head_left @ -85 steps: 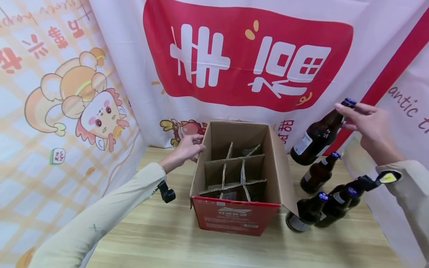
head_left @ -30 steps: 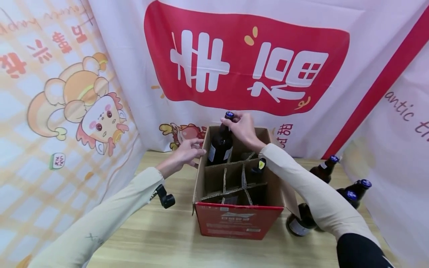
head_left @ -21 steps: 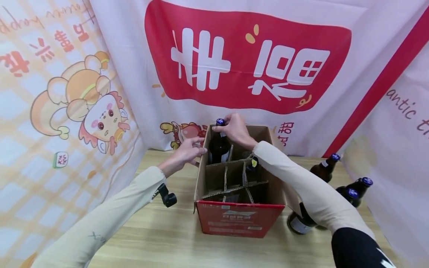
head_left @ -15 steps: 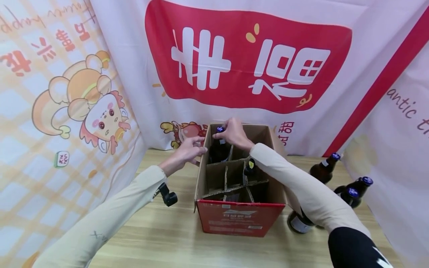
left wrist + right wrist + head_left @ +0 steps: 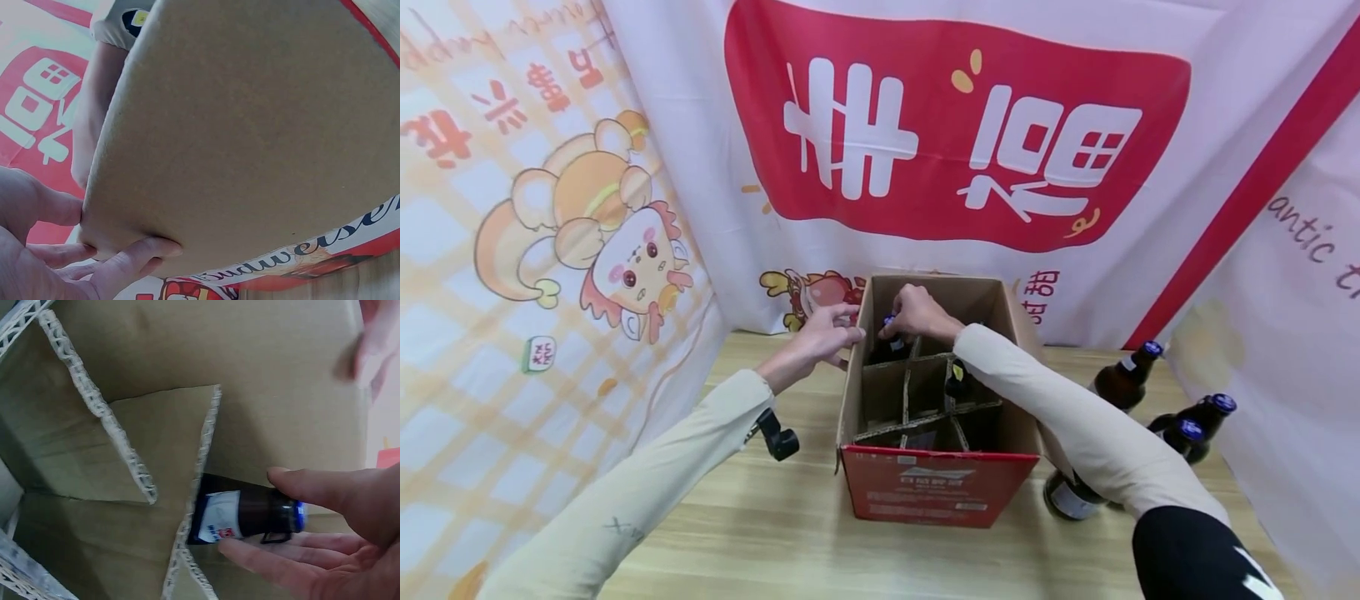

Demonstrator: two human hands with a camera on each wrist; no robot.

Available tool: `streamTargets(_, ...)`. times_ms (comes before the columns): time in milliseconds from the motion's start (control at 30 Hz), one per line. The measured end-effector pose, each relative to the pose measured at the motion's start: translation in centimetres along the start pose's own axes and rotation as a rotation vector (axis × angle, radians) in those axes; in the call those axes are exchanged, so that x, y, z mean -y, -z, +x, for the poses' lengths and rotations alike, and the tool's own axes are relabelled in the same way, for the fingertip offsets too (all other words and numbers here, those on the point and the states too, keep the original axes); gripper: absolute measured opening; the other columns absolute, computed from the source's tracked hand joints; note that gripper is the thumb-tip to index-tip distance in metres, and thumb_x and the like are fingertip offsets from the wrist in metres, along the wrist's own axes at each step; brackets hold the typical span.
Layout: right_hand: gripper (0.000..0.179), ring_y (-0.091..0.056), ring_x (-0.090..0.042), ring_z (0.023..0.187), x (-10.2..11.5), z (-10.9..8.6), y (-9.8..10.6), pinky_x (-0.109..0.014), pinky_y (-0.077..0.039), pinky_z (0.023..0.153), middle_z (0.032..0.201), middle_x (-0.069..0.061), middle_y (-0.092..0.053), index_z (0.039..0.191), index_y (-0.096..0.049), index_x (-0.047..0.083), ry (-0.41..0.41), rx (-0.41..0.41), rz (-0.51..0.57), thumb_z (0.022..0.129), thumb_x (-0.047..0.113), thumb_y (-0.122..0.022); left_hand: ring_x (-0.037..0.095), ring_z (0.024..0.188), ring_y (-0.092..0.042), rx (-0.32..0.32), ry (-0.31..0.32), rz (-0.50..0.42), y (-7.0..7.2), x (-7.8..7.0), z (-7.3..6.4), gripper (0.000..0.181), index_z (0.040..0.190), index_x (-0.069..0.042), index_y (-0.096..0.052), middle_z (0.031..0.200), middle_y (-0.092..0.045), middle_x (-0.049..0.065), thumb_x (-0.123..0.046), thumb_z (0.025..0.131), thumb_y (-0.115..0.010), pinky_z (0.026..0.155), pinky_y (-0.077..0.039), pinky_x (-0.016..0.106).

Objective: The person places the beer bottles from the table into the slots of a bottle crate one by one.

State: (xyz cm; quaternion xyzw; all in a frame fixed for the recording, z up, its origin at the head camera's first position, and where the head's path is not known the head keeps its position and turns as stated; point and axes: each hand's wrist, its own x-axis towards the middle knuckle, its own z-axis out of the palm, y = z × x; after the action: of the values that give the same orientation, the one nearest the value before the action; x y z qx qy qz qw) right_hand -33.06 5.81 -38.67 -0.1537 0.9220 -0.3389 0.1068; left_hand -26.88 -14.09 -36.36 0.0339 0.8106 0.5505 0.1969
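Nearest you, your two beige sleeves [image 5: 625, 492] stretch over the wood-grain table [image 5: 752, 554]. Four capped dark bottles [image 5: 1070, 500] stand on it to the right of your right hand [image 5: 922, 315], some partly hidden by that forearm. Between your arms sits one open carton [image 5: 940, 496], red in front and plain brown inside, with two cardboard dividers [image 5: 882, 393] running across it nearer you than your hands. Your left hand [image 5: 818, 337] has its fingers apart and slightly bent, touching the carton's left edge near the back. Your right hand is nearly closed, thumb and fingers on either side of the neck of one bottle [image 5: 253, 509]. That bottle is in the carton's back-left compartment, just right of your left hand; it is dark brown glass with one blue cap [image 5: 300, 515] and a white neck label [image 5: 220, 514] marked in blue and red. Whether its base touches the bottom is hidden. Past both hands hangs a white cloth [image 5: 692, 125] with a red panel [image 5: 940, 150] bearing two large white characters.
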Motion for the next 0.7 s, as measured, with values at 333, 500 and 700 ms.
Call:
streamTargets(333,0.015,-0.071,-0.032,0.082,0.6,-2.0,4.2,-0.042,-0.064,0.075,0.099,-0.02,-0.074,0.098,-0.079,0.0,0.077,0.018,0.053,0.096,0.015,-0.077,0.042,0.129,-0.06,0.003,-0.003,0.0,-0.1,0.0,0.1,0.062,0.161,-0.005,-0.038,0.151,-0.052,0.026,-0.009,0.104,-0.061,0.082,-0.067,0.043)
streamTargets(500,0.021,-0.073,-0.021,0.078,-0.4,-3.5,6.7,-0.045,-0.066,0.085,0.109,-0.024,-0.074,0.11,-0.075,-0.005,0.057,0.083,0.136,0.099,0.014,-0.074,0.042,0.128,-0.06,0.002,-0.025,0.021,0.0,0.1,0.2,0.062,0.161,-0.005,-0.038,0.149,-0.054,0.026,-0.01,0.104,-0.061,0.081,-0.067,0.041)
streamTargets(700,0.022,-0.073,-0.015,0.073,-2.0,-5.5,9.0,-0.039,-0.068,0.077,0.098,-0.019,-0.077,0.11,-0.074,-0.005,0.039,0.07,0.115,0.098,0.013,-0.074,0.043,0.129,-0.059,0.006,-0.037,0.022,0.1,0.3,0.3,0.062,0.161,-0.005,-0.038,0.148,-0.054,0.027,-0.011,0.104,-0.062,0.079,-0.067,0.041)
